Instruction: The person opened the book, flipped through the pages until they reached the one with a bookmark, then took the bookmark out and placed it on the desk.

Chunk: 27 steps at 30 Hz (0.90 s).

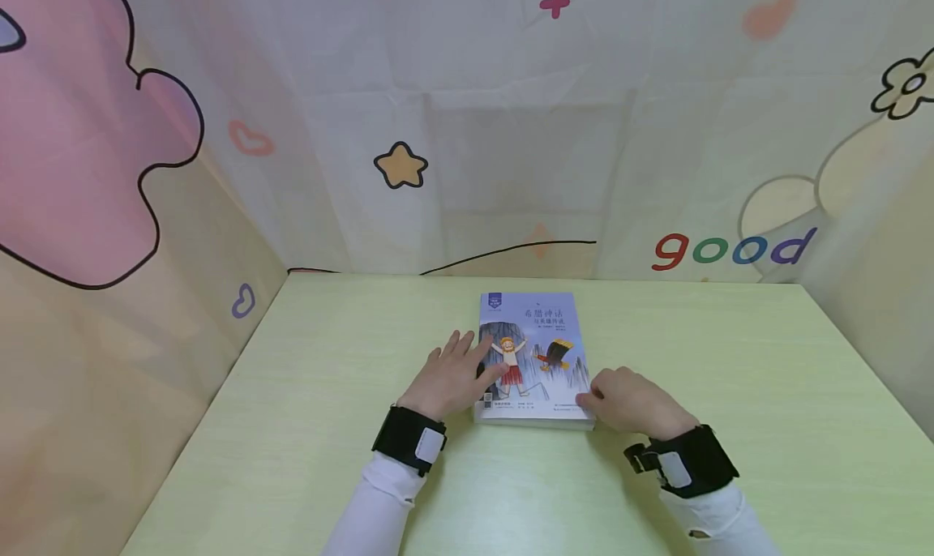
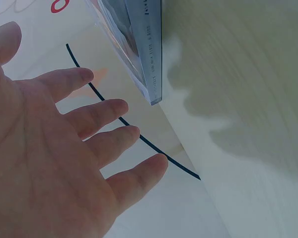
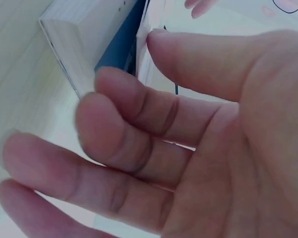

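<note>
A paperback book (image 1: 533,361) with a pale-lilac illustrated cover lies face up on the table. Beside its left edge, my left hand (image 1: 451,376) reaches with fingers spread, and its thumb overlaps the cover in the head view. The left wrist view shows the left palm (image 2: 44,139) with nothing in it and the book's spine (image 2: 146,49) beyond the fingers. My right hand (image 1: 633,400) pinches at the book's lower right corner, thumb on the cover and the other fingers bent. In the right wrist view, thumb and forefinger tips meet the book's edge (image 3: 67,49).
The pale-green wood-grain table (image 1: 328,361) runs back to a printed cloth (image 1: 511,159) hung behind it, with more cloth at both sides. Each wrist wears a black band (image 1: 412,438) over a white sleeve (image 1: 379,499).
</note>
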Tool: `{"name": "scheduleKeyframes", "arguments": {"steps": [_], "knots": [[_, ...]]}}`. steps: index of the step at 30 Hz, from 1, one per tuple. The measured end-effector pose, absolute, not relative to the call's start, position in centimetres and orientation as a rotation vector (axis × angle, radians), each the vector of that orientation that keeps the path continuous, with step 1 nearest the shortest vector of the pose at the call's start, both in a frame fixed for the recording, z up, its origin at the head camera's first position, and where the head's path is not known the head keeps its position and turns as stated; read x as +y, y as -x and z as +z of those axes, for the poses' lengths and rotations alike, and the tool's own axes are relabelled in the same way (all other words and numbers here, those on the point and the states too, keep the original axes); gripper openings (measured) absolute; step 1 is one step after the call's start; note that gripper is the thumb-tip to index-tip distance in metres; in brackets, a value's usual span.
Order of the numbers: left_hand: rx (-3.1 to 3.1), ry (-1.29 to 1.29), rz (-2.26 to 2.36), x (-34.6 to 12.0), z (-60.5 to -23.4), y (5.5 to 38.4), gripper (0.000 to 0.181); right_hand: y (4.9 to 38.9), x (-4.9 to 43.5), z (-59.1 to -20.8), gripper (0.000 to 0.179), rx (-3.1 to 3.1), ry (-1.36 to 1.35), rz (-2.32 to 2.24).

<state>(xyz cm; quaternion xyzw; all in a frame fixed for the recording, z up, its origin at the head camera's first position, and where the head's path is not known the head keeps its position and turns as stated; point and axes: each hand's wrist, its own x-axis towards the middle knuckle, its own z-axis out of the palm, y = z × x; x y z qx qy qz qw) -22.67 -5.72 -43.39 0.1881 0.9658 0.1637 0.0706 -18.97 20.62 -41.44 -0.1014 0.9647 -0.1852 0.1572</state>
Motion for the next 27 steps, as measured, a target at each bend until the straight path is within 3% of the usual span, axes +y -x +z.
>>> {"name": "scheduleKeyframes", "arguments": {"steps": [23,27], "knots": [[2.911,-0.59,0.494,-5.4,-42.7,22.4,0.07,18.2,20.4,-39.2,0.021,2.911,0.489,-0.681],[2.92,-0.611,0.515,-5.3,-42.5,22.3,0.069,18.3,19.9,-39.1,0.03,2.894,0.47,-0.749]]}}
